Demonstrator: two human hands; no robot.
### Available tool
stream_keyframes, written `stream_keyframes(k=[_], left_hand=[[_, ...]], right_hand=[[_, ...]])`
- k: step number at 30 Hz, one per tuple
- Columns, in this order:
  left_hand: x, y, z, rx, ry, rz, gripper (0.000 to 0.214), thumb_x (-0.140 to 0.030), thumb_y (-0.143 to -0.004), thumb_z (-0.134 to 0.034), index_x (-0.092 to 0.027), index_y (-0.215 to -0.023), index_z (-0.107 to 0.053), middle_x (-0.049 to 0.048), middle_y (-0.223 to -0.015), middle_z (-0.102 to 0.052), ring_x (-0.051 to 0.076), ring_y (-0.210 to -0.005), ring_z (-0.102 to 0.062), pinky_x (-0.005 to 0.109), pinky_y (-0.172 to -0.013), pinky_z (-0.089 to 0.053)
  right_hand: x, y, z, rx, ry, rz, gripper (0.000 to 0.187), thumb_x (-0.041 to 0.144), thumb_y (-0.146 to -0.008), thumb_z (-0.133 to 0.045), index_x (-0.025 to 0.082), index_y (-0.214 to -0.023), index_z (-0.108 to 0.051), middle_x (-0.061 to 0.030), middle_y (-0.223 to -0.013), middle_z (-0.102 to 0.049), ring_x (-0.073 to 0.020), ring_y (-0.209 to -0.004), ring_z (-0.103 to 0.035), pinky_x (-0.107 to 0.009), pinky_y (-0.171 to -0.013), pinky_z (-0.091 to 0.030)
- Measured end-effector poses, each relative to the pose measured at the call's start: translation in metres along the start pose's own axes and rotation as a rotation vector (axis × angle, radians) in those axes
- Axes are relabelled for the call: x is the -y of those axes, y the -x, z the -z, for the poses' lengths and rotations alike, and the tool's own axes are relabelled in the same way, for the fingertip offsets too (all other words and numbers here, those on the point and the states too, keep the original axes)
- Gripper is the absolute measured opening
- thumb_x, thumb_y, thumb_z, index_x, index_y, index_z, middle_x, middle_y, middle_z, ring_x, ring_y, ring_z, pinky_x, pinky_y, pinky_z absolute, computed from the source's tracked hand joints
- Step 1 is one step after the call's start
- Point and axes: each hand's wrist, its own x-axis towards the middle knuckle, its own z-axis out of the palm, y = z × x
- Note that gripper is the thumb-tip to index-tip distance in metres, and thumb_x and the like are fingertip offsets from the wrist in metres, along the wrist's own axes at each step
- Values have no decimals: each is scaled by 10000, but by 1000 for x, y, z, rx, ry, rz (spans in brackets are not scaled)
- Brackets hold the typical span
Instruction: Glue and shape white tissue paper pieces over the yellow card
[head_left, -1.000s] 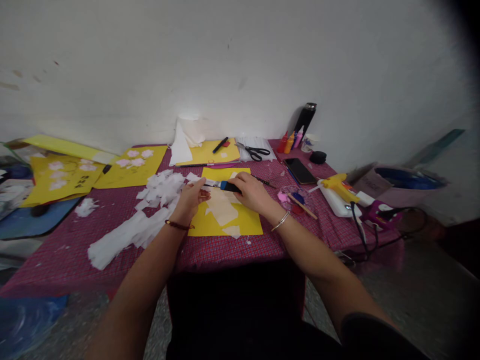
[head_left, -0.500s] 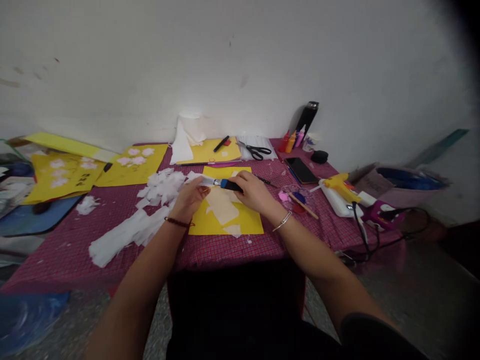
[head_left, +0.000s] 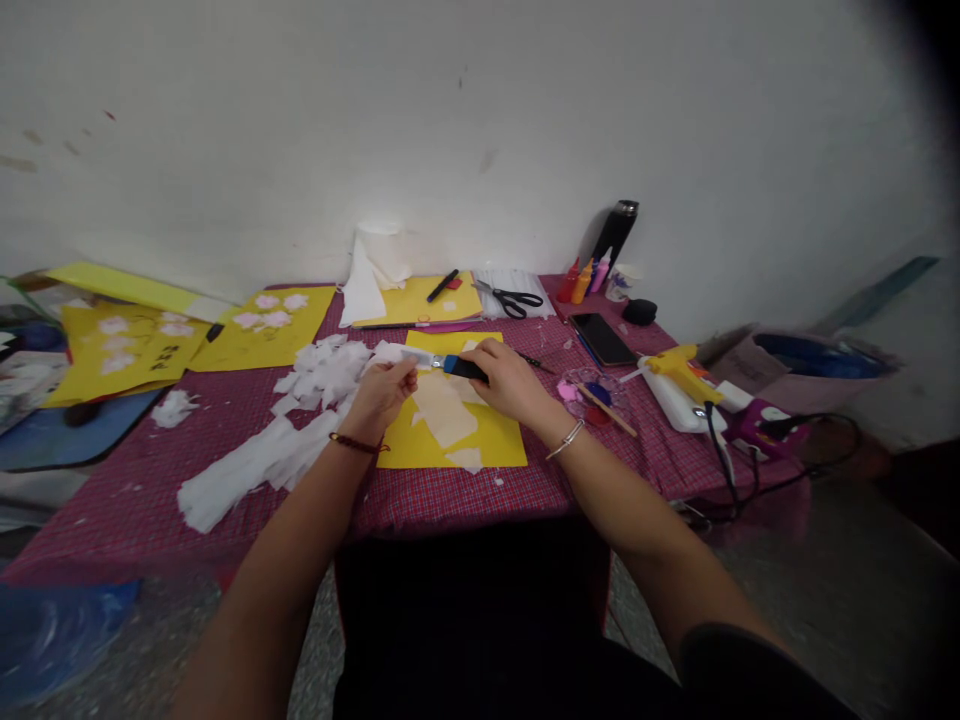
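Note:
My right hand [head_left: 504,378] grips the black end of a blue-and-black-handled tool [head_left: 461,368]. The tool's front is silvery and pale and points left; whether it is bristle or blade I cannot tell. My left hand [head_left: 386,390] is closed, its fingertips pinched beside that pale tip; what they hold is too small to make out. Beneath both hands a yellow sheet [head_left: 420,448] lies on the table, with cream paper pieces [head_left: 448,415] on it. To the left of my left hand are a heap of white paper scraps [head_left: 322,372] and white strips [head_left: 247,470].
Black scissors [head_left: 514,302], a pen [head_left: 442,286] and another yellow sheet [head_left: 401,306] lie behind. On the right are a paint dish [head_left: 568,392], a phone [head_left: 602,340], paint bottles [head_left: 581,284], a black flask [head_left: 616,235] and a yellow glue gun [head_left: 681,372]. Flower-decorated yellow sheets [head_left: 296,338] lie left.
My left fingers have drawn together into a pinch near the tool's tip. The tool has shifted very slightly to the right; the rest stays put.

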Motion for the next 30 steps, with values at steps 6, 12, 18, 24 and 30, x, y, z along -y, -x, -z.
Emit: stream_keyframes(k=[6,12,18,24,30], left_hand=[[-1,-3,3,12,-85,25,284,-189,-653,-818,-137,-538,-564,-13,-474,-550,52,-387,-462,170,-391,-335],[-6,-3,7,44,-141,30,264,-144,-646,-798,-128,-508,-574,-1,-461,-545,56,-408,-466,169,-409,-330],[-11,-7,18,97,-235,12,297,-169,-652,-798,-143,-474,-562,9,-451,-522,70,-407,-449,188,-399,-297],[-7,-7,17,68,-305,-17,283,-153,-692,-743,-153,-459,-582,13,-465,-540,81,-427,-454,201,-429,-319],[-21,-6,23,173,-444,-96,323,-154,-691,-741,-168,-420,-565,5,-401,-499,82,-389,-394,211,-407,-257]], right_hand=[[0,0,0,10,-8,-10,358,127,-845,-564,196,-1194,-604,-104,-1084,-591,-248,-1006,-547,-389,-909,-446],[-2,0,2,24,-9,-18,395,124,-831,-582,181,-1221,-597,-110,-1108,-616,-247,-1023,-562,-384,-937,-446],[-5,-1,8,45,-16,-29,398,106,-825,-569,177,-1215,-608,-109,-1092,-648,-245,-1020,-585,-382,-928,-454],[-7,-2,9,55,-50,-19,382,113,-821,-578,164,-1197,-626,-115,-1108,-657,-246,-1032,-597,-380,-939,-461],[-22,-1,17,95,-161,-30,388,93,-786,-596,170,-1163,-644,-95,-1092,-674,-228,-1005,-619,-361,-898,-475]])
